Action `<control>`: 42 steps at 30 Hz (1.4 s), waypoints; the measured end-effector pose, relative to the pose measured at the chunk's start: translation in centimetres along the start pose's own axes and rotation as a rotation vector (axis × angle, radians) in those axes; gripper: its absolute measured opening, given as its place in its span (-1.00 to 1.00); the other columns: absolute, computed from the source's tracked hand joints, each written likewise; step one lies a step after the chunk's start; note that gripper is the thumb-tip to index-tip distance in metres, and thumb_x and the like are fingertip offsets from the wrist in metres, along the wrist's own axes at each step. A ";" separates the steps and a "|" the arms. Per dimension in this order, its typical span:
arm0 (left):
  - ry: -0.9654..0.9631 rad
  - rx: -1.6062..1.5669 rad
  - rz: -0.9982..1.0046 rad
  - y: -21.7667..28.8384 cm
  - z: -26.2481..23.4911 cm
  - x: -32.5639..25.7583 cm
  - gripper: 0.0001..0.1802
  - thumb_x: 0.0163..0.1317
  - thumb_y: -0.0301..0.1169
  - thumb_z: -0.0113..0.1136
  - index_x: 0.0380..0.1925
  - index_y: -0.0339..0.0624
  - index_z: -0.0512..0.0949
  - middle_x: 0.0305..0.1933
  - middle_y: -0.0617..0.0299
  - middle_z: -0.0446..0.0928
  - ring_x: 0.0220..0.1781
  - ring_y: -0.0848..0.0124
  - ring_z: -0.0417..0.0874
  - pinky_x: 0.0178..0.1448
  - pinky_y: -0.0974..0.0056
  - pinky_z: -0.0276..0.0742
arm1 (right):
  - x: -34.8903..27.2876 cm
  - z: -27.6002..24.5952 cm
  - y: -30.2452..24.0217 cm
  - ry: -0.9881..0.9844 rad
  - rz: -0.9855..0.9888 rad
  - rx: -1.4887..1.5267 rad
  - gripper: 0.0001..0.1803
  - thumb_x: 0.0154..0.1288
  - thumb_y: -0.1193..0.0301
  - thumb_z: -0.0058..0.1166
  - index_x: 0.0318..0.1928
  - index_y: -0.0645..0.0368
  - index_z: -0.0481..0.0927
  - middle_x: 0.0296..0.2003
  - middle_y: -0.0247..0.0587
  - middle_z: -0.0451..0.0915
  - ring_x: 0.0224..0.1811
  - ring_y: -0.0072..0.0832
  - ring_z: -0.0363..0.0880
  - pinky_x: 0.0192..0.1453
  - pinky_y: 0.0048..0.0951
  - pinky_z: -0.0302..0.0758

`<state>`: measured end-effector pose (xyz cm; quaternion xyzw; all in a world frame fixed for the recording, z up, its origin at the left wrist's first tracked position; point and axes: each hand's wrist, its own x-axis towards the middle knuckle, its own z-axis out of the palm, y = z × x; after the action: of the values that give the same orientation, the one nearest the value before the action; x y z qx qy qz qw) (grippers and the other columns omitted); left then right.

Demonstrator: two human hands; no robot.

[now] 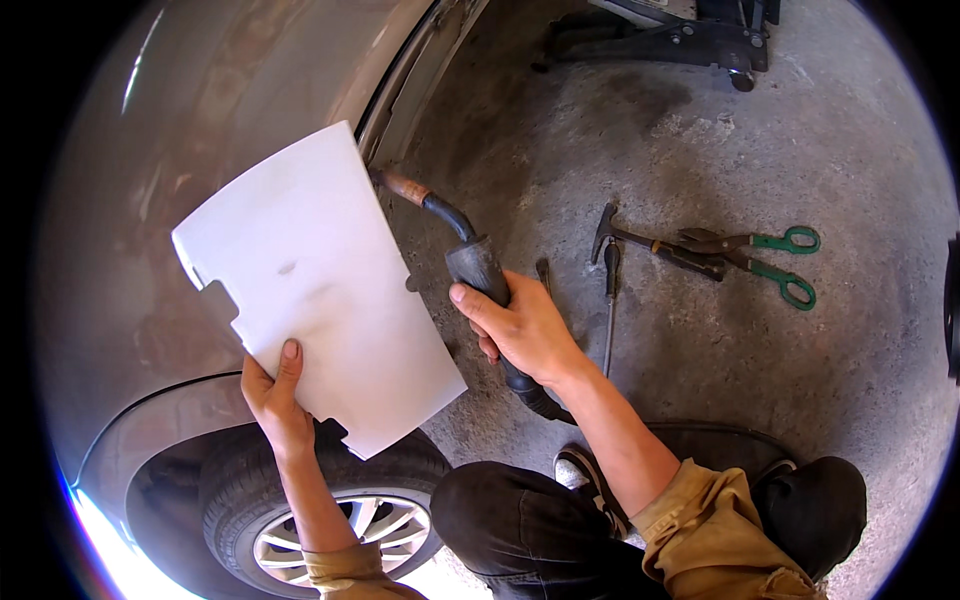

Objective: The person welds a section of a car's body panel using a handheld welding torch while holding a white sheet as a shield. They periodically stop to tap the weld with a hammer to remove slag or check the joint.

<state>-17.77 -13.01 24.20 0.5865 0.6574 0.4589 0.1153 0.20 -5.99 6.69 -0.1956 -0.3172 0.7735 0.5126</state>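
Observation:
My left hand grips a white sheet by its lower left edge, thumb on top; notches are cut into its sides and grey smudges mark its face. The sheet stands in front of the side of a car. In my right hand is a welding torch, my fingers closed round its black handle. Its bent neck ends in a copper-coloured nozzle, which points up and left beside the sheet's right edge, near the car's lower sill. Whether the nozzle touches the car I cannot tell.
On the stained concrete floor to the right lie a hammer, green-handled snips and a thin screwdriver-like tool. A floor jack stands at the top. The torch cable runs past my knees. A car wheel is at lower left.

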 end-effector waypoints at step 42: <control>-0.021 0.115 0.058 0.0 0.0 1.2 -0.59 0.22 -0.37 0.24 -0.04 -0.45 0.44 -0.13 0.07 0.56 -0.13 0.42 0.54 0.01 0.36 0.42 | 0.3 0.2 -0.3 -0.005 -0.010 -0.060 -0.63 0.31 0.12 0.11 -0.41 0.18 0.45 -0.71 -0.42 0.36 -0.70 -0.66 0.34 -0.63 -0.55 0.26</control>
<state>-18.07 -12.00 24.65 0.6156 0.6644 0.4172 0.0748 0.13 -5.70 7.04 -0.2075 -0.3427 0.7615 0.5095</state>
